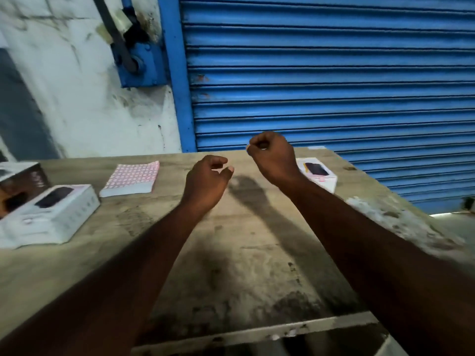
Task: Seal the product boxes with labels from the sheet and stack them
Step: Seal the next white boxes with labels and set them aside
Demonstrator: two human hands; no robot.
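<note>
Two hands raised over the table [259, 255], boxes to either side.
At far left a white box [51, 217] lies flat, with the label pad [131, 179] near it to the right. The left hand [205, 181] hangs with loosely curled fingers, holding nothing. The right hand [272, 154] is curled tight; whether it pinches a label, I cannot tell. A second box [318, 173] lies behind its wrist.

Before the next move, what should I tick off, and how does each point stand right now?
1. Label sheets on the table, in reach: ok.
2. Left hand free: ok, loosely curled, empty.
3. Right hand carrying a label: cannot tell, fist curled.
4. Left box lying flat: ok.
5. Right box sealed: cannot tell, partly hidden.
6. Boxes in one stack: not ok, they sit apart.
</note>
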